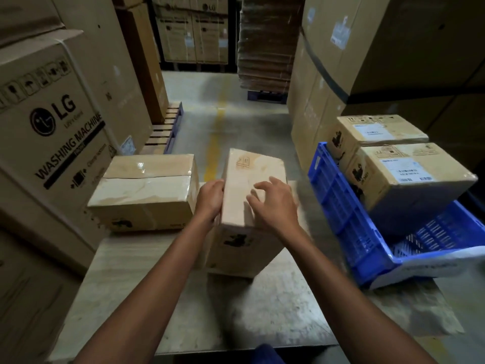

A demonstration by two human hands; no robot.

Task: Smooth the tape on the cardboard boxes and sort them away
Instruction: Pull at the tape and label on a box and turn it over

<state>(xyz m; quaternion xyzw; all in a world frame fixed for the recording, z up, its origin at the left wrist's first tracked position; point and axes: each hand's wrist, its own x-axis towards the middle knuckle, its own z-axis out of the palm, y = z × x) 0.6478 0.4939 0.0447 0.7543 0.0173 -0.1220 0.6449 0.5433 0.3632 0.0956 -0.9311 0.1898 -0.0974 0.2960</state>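
- Head view: the left hand curls its fingers over the left top edge of the tall brown cardboard box, which stands on the pale table.
- The right hand lies on that box's top, fingers spread and loose, blurred.
- Left of that box sits a low brown taped carton, glossy clear tape across its top.
- Right of it, a blue slatted plastic crate holds two white-labelled cartons; their print is too small to read.
- Far left of it, a big brown carton reads "LG" and "WASHING MACHINE".
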